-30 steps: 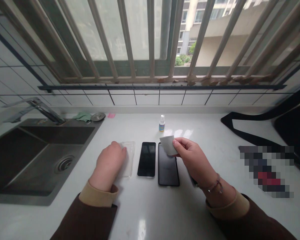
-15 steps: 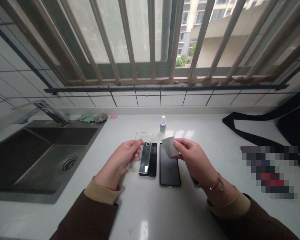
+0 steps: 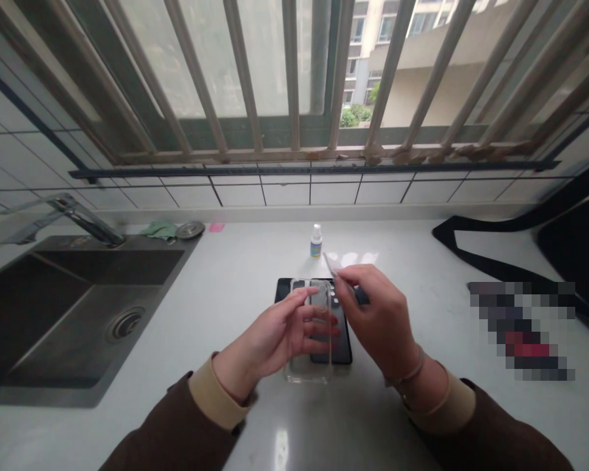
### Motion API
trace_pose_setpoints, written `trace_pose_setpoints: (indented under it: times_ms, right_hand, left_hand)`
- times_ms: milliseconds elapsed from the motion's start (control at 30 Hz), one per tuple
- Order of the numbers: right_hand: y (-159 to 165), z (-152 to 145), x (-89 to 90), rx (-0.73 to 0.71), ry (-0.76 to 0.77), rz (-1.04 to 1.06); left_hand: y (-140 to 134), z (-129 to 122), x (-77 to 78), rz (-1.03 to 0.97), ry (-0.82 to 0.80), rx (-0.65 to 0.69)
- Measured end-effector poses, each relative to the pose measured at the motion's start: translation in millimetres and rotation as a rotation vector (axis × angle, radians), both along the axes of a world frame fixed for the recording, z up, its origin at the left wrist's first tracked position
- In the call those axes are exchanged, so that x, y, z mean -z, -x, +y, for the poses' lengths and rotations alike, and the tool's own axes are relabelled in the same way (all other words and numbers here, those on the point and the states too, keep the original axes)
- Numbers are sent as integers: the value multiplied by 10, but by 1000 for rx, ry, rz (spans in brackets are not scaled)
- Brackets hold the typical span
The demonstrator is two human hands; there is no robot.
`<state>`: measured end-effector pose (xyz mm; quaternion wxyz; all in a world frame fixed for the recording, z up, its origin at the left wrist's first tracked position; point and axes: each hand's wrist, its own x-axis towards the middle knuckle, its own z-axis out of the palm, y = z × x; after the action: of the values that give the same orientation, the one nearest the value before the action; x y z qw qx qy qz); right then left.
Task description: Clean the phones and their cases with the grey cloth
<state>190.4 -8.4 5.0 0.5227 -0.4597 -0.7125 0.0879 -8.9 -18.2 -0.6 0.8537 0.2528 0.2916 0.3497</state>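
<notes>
My left hand (image 3: pixel 282 330) holds a clear phone case (image 3: pixel 308 371) upright, the thumb near its top and the fingers showing through it. In my right hand (image 3: pixel 377 304), a small grey cloth (image 3: pixel 330 265) is pinched between thumb and fingers, seen nearly edge-on beside the case. Behind the case, a dark phone (image 3: pixel 344 347) lies on the counter, partly covered by it and my fingers. Another dark phone (image 3: pixel 283 286) lies to the left of that one, mostly hidden by my left hand and the case.
A small white spray bottle (image 3: pixel 316 243) stands beyond the phones. At left is a dark sink (image 3: pixel 177 288) with a faucet (image 3: pixel 86 219), a green cloth (image 3: pixel 160 229) and a metal drain cover (image 3: pixel 190 230). A black strap (image 3: pixel 485 263) lies at right, near a blurred-out patch.
My left hand has brought the case rightward and nearer, in front of the phones, and its fingers have spread behind it. My right hand has turned the cloth edge-on.
</notes>
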Motion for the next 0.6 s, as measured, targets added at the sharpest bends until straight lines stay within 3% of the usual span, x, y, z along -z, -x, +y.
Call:
trace_pose_setpoints:
  times_ms: [200,433,600]
  right_hand:
    - [171,-30,142,-202,-28,-303]
    - [199,-60,155,-213,-17,-224]
    - [254,-110,126,-273,-77,-151]
  left_hand:
    - [-141,-59,128,75,-150,26]
    - [-155,-68,225,130,-200,8]
    - [-159,-77,245,54,-171,-23]
